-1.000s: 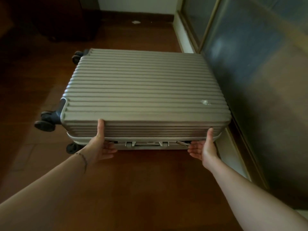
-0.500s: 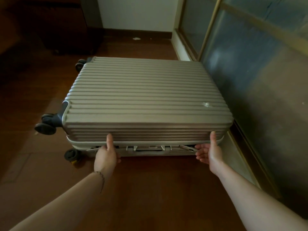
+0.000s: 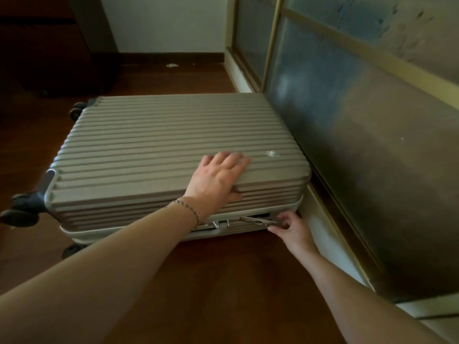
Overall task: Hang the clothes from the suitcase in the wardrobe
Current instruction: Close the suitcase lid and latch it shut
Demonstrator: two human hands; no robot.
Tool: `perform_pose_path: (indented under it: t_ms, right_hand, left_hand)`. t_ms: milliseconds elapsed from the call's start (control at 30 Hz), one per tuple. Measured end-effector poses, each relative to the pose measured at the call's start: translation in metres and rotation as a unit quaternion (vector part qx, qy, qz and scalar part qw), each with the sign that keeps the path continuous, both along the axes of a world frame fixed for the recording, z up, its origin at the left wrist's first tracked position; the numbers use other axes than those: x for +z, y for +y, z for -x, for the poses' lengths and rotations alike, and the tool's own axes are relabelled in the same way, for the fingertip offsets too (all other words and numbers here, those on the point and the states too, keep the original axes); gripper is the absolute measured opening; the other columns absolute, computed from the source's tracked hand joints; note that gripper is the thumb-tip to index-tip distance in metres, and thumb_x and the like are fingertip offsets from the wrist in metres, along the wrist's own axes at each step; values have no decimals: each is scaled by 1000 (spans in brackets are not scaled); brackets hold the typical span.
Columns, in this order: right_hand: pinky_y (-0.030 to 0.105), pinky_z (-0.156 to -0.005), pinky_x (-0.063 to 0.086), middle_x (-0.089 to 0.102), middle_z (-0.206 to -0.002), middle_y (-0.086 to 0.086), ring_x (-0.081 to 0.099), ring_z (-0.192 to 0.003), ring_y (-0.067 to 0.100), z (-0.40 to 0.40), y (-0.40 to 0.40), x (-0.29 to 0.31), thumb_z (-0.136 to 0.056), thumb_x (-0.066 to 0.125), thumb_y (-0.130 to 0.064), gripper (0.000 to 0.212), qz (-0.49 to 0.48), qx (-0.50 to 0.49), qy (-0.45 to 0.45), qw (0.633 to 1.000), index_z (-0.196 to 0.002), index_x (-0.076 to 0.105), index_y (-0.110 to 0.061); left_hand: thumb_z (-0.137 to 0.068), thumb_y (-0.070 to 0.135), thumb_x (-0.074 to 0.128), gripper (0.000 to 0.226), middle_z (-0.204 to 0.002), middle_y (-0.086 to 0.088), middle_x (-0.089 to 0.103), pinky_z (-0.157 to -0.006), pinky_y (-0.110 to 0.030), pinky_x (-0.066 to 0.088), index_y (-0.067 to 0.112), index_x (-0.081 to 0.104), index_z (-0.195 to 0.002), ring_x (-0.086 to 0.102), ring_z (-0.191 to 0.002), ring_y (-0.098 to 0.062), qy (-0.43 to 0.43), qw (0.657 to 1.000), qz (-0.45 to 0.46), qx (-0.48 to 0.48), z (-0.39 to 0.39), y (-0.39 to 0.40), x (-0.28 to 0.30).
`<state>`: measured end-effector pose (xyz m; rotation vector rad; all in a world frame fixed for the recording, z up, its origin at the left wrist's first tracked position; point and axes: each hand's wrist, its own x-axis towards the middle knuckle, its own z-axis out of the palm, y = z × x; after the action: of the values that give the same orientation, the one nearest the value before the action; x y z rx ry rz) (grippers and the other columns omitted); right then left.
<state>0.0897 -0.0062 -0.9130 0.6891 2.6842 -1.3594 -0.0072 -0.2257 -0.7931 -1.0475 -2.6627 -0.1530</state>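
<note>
A glass partition [image 3: 347,120] stood just right of both hands, close against the suitcase [image 3: 161,145], which lay flat and closed on the wooden floor [image 3: 223,281]. The left hand [image 3: 216,177] lay spread flat on its ribbed lid, a bracelet [image 3: 188,207] at the wrist. Below it the right hand [image 3: 290,229] pinched a latch [image 3: 258,221] on the near side.

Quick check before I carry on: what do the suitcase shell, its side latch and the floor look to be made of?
Suitcase: a hard moulded shell, probably plastic, matte grey-beige; it has crisp ribs and no fabric weave.
Latch, pinched by the right hand: looks like metal, silvery with a bright glint.
Floor: seems wood or wood-look boards, reddish brown, with a soft sheen and faint board seams.
</note>
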Motion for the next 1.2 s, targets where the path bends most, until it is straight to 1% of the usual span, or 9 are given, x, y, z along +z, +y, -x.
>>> perform_pose_path:
  t_ms: [67, 133, 333, 467, 567, 633, 667, 967, 1200]
  right_hand:
    - [39, -76, 57, 63, -91, -11, 64, -84, 12, -2, 5, -10, -77, 75, -38, 29, 1, -18, -2, 1000, -96, 54, -30]
    - [41, -75, 56, 63, -89, -13, 64, -83, 11, 0, 4, -14, -75, 76, -41, 28, 0, -42, 8, 999, -88, 54, -30]
    - [28, -59, 41, 57, -87, -5, 58, -76, 14, 5, 0, -17, -66, 82, -43, 52, -3, -131, 20, 991, -96, 49, -17]
    - [23, -60, 40, 54, -90, -4, 59, -85, 19, 10, 2, -20, -63, 86, -35, 59, 28, -151, 33, 988, -102, 47, -14]
    - [32, -85, 49, 54, -115, 1, 55, -112, 23, 13, 6, -23, -58, 90, -30, 86, 67, -170, 45, 982, -127, 41, -13]
    - [46, -108, 39, 38, -147, 4, 39, -135, 26, 14, 10, -25, -52, 91, -33, 118, 95, -165, 48, 980, -147, 21, -27]
    - [50, -112, 32, 29, -154, 3, 31, -140, 26, 16, 10, -24, -52, 91, -33, 125, 97, -155, 48, 982, -149, 13, -32]
    - [43, -112, 34, 48, -139, 0, 42, -132, 21, 38, 9, -19, -56, 89, -11, 104, 119, -123, 117, 978, -142, 33, -23]
    - [38, -106, 40, 51, -133, -5, 47, -125, 16, 32, 4, -22, -59, 89, -29, 94, 90, -144, 81, 982, -137, 38, -22]
  left_hand:
    - [-69, 61, 71, 113, -160, 1, 12, -117, -54, 14, 28, 2, -152, 11, -147, -26, -45, 993, 77, 79, 5, 11, -1]
    - [-66, 66, 70, 120, -161, 1, 0, -115, -62, 8, 30, -7, -151, 1, -148, -28, -62, 985, 109, 115, 6, 15, -7]
    - [-70, 59, 73, 116, -162, 0, 1, -114, -63, 11, 32, -6, -151, 3, -148, -29, -45, 985, 106, 126, 6, 15, -13]
    - [-71, 59, 72, 114, -162, 0, 3, -114, -63, 11, 33, -4, -151, 4, -148, -28, -48, 986, 100, 125, 7, 15, -13]
    - [-70, 59, 72, 113, -162, 1, 4, -114, -63, 11, 33, -3, -151, 5, -148, -28, -46, 986, 99, 124, 7, 15, -13]
    - [-70, 59, 72, 113, -162, 0, 4, -114, -63, 11, 33, -3, -151, 5, -148, -28, -44, 986, 100, 123, 7, 16, -14]
    - [-70, 60, 72, 113, -162, 0, 4, -114, -63, 11, 34, -3, -151, 5, -148, -28, -43, 986, 102, 123, 7, 15, -14]
    - [-72, 58, 72, 113, -162, 0, 2, -114, -63, 11, 32, -5, -151, 4, -148, -28, -46, 986, 105, 121, 6, 16, -13]
    - [-74, 56, 71, 110, -162, -1, -1, -115, -61, 7, 31, -3, -152, 0, -148, -28, -76, 988, 97, 98, 8, 12, -10]
